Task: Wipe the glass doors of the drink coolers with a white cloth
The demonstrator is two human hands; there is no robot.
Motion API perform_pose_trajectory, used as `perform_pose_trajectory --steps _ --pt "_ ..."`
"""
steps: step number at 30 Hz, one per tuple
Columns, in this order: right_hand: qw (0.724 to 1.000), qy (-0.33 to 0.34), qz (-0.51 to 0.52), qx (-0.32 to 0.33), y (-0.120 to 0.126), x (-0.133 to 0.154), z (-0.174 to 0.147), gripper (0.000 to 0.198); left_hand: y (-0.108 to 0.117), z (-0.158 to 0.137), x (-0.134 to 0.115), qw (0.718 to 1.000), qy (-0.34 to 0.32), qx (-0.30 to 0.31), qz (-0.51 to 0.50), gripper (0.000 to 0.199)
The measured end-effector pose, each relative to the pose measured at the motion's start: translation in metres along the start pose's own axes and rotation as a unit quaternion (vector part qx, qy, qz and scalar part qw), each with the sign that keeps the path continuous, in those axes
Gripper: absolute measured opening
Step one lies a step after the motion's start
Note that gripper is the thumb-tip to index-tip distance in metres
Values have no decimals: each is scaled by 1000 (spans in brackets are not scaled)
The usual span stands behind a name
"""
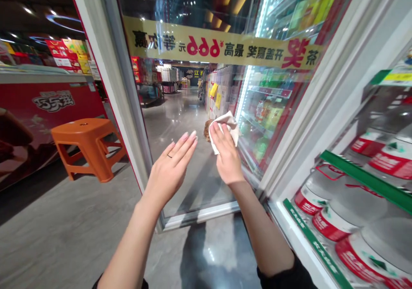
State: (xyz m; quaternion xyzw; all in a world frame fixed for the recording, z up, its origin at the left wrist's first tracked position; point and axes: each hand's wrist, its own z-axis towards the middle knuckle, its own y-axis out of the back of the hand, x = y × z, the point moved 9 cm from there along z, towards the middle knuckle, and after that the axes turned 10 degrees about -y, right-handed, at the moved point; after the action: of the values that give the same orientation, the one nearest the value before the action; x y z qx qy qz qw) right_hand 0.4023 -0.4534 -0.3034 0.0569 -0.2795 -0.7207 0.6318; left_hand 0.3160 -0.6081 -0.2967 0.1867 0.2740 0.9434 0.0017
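In front of me stands a glass door (193, 186) with a pale metal frame, swung open. My right hand (228, 158) presses a folded white wiping cloth (232, 123) against the inner face of the glass. Its fingers lie over the cloth, and the cloth's corners stick out around them. To the left, my left hand (170, 164) is held up by the glass, fingers stretched out and nothing in it, a dark ring on one finger. Whether it touches the pane I cannot tell. A yellow strip (238, 48) with mirrored lettering crosses the door above both hands.
Close on the right, large water bottles (346, 203) with red and white labels fill shelves with green edge strips (370, 179). An orange plastic stool (88, 145) stands left of the door, before a red freezer chest (41, 121). Shop aisles show through the glass.
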Motion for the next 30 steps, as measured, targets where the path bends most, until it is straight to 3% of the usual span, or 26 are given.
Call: perform_pose_trajectory --steps 3,9,15,19,22,26,30 --pt "1000 -7 -1 4 4 -18 -8 92 -8 8 5 999 -35 17 -12 79" --pt "996 -44 9 -81 18 -39 -5 101 -15 7 15 994 -89 57 -33 64" --pt "1000 -3 15 3 10 -52 -27 99 -4 7 0 987 -156 35 -8 71" --pt "995 -51 46 -73 33 -88 -24 106 -7 8 -8 982 -177 62 29 73" --pt "991 -64 48 -104 40 -89 -16 108 -8 9 -8 980 -181 66 46 74" --pt "998 -37 22 -52 28 -77 -26 101 -9 9 -6 979 -183 68 55 71" --pt "999 -24 21 -36 27 -102 -45 96 -11 9 -4 978 -192 66 59 73"
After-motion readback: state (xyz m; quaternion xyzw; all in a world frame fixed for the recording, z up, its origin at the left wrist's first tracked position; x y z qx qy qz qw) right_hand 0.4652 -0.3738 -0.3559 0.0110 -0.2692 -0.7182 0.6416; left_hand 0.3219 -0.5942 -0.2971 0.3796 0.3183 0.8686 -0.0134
